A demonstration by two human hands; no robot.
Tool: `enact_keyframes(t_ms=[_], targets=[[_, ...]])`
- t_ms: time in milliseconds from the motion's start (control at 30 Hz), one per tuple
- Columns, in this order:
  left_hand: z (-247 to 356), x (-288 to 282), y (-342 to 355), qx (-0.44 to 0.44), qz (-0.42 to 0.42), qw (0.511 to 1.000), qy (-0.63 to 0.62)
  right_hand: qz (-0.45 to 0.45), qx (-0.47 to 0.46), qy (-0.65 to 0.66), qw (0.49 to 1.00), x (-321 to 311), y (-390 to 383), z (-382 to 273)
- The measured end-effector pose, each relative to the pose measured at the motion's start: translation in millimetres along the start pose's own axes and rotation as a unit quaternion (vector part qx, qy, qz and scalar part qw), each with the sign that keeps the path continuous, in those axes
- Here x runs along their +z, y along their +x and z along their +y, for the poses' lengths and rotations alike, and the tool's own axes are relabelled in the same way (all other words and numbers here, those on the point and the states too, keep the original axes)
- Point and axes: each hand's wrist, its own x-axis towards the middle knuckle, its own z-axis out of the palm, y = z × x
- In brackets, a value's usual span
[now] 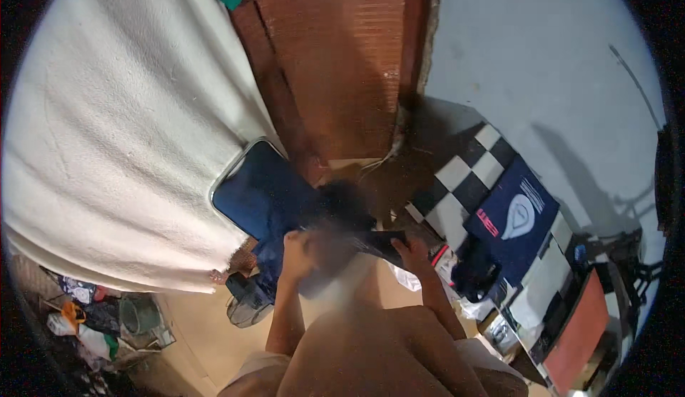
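Note:
My right hand (412, 253) grips the right end of a dark strip, apparently cloth (378, 243), held stretched across in front of my body. My left hand (297, 253) is closed at the other side; a hazy smudge over the picture's middle hides what exactly its fingers hold. Beyond it is a dark blue padded panel with a pale rim (257, 186). Crumpled navy cloth (265, 258) hangs below that panel, beside my left hand, and a dark mesh item (248, 304) lies lower still.
A white curtain (114, 111) fills the left, a wooden door (321, 61) stands ahead. At right, a checkered surface (457, 218) carries navy printed cloth (514, 204); a reddish board (574, 325) is below. Clutter (100, 315) piles at lower left. A pale wall (542, 54) rises behind.

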Motion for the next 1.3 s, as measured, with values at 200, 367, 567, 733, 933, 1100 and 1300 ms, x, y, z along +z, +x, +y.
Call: enact_keyframes(t_ms=[200, 367, 567, 733, 933, 1100, 1300], targets=[[108, 3, 0, 0.105, -0.038, 0.993, -0.029, 0.109, -0.125, -0.001, 0.986, -83, -112, -28], [173, 18, -30, 0.148, -0.055, 0.985, -0.066, 0.239, -0.094, 0.057, 0.965, -122, -173, -90], [238, 40, -46, 0.123, -0.194, 0.954, -0.192, 0.268, -0.150, 0.027, 0.951, -160, -221, -98], [308, 74, -70, 0.195, -0.225, 0.892, -0.340, 0.226, -0.167, -0.067, 0.958, -154, -244, -113], [343, 88, -77, 0.197, -0.261, 0.905, -0.273, 0.300, -0.178, -0.097, 0.932, -167, -271, -126], [313, 107, -78, 0.302, -0.179, 0.911, -0.218, 0.417, -0.190, -0.074, 0.886, -197, -295, -114], [280, 104, -59, 0.318, -0.142, 0.927, -0.141, 0.470, -0.194, -0.032, 0.860, -233, -330, -111]])
